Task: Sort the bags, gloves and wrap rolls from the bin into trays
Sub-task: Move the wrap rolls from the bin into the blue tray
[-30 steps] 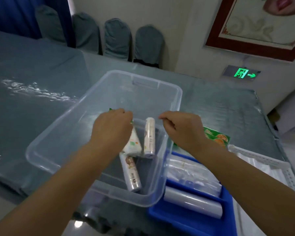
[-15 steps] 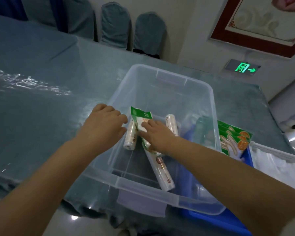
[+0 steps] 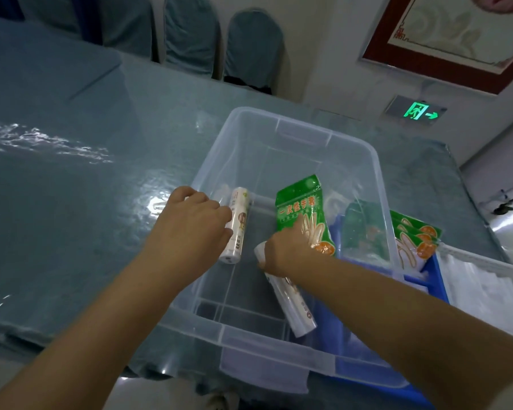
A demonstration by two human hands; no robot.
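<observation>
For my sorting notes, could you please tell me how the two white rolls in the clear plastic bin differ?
The upper white roll is gripped by the left hand; the lower white roll lies on the clear plastic bin floor, partly under the right hand. Both are printed white cylinders.

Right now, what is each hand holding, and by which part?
Left hand grips a white roll around its middle. Right hand pinches the green glove packet at its lower edge.

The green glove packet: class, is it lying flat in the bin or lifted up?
Lifted up. The green glove packet stands on end inside the clear bin, pinched at its lower part by the right hand.
</observation>
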